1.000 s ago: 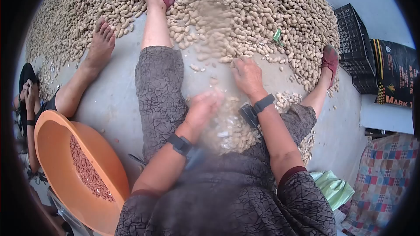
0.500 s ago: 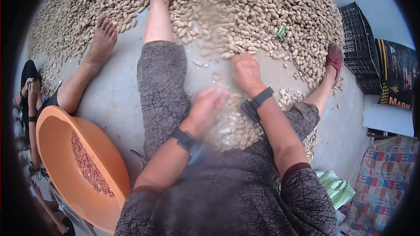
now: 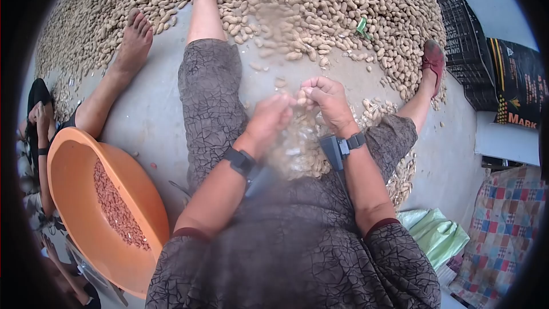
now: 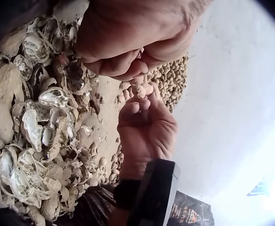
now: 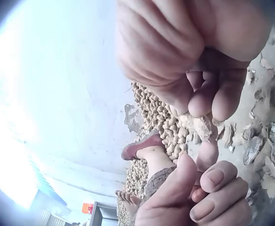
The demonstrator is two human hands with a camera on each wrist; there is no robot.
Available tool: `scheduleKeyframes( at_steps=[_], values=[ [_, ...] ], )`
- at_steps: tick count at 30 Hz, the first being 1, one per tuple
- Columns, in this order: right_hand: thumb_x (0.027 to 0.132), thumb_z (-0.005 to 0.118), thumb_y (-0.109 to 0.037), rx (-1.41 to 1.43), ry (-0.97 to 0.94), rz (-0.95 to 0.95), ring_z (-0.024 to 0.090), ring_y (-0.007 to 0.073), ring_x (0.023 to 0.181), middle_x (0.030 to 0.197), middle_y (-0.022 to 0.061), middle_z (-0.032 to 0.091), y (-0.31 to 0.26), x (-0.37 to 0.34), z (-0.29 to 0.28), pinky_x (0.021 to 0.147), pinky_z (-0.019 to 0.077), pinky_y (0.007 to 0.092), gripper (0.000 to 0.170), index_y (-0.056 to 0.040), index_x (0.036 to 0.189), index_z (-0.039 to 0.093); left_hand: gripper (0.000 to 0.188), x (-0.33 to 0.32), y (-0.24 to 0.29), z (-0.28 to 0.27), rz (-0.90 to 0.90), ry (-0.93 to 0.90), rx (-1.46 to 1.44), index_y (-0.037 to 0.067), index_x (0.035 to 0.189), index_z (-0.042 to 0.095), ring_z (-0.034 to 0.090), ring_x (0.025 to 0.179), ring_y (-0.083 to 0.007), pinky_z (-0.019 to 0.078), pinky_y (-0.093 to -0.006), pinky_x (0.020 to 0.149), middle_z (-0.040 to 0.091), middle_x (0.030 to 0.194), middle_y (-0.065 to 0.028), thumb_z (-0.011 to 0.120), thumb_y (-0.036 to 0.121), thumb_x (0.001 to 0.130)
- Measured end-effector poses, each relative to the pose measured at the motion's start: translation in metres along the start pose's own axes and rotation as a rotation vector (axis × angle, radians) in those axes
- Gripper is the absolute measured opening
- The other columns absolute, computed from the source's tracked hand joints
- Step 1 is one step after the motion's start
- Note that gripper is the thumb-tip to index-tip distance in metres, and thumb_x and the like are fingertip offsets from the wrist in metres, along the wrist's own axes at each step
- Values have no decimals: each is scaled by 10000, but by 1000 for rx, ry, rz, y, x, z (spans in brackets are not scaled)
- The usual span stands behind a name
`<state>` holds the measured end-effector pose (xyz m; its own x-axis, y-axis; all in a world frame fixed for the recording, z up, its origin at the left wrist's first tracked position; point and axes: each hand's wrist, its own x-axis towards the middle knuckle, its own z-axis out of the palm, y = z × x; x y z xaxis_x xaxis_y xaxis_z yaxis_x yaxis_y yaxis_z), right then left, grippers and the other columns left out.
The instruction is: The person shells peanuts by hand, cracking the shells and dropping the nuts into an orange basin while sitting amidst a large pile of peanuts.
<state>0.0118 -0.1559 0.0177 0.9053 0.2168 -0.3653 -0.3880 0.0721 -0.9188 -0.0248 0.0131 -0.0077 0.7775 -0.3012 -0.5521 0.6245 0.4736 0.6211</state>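
Near the head view's centre, a peanut pod (image 4: 144, 90) is being pinched by the right hand (image 3: 330, 103); a reddish kernel (image 5: 199, 194) is being held by the left hand (image 3: 267, 119).

a pale wall (image 5: 76, 94), brightly lit, rises beside the grey floor (image 3: 148, 103).

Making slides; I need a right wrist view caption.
Right hand pinches a peanut pod; left hand holds a reddish kernel.
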Motion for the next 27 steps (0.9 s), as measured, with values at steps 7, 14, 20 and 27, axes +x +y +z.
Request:
scheduleKeyframes(
  at_steps=[7, 14, 20, 27],
  values=[
    [845, 565, -74, 100, -62, 14, 602, 85, 703, 821, 46, 642, -2, -23, 6, 617, 493, 223, 145, 12, 957, 597, 205, -21, 12, 17, -34, -165, -80, 25, 951, 577, 452, 544, -25, 318, -140, 410, 572, 743, -19, 483, 207, 962],
    [851, 585, -125, -12, -23, -72, 584, 68, 706, 829, 28, 643, -1, -38, 14, 617, 468, 202, 165, -3, 956, 623, 146, -20, 6, 4, 8, -309, -193, 35, 906, 550, 475, 560, -37, 336, -139, 420, 592, 775, -40, 512, 169, 949],
    [856, 613, -148, -12, -8, -36, 592, 82, 711, 826, 19, 639, -8, -52, 25, 647, 481, 218, 163, -6, 932, 640, 147, -20, 2, 4, 52, -338, -200, 32, 913, 542, 488, 573, -51, 349, -141, 433, 592, 777, -54, 521, 174, 945],
    [855, 583, -101, 33, -101, -144, 595, 102, 735, 841, 54, 636, -7, -57, 22, 689, 485, 227, 216, 46, 1009, 622, 180, -22, 2, 4, 9, -363, -231, 8, 964, 546, 533, 627, -81, 370, -141, 420, 606, 817, -93, 538, 185, 932]
  ],
)
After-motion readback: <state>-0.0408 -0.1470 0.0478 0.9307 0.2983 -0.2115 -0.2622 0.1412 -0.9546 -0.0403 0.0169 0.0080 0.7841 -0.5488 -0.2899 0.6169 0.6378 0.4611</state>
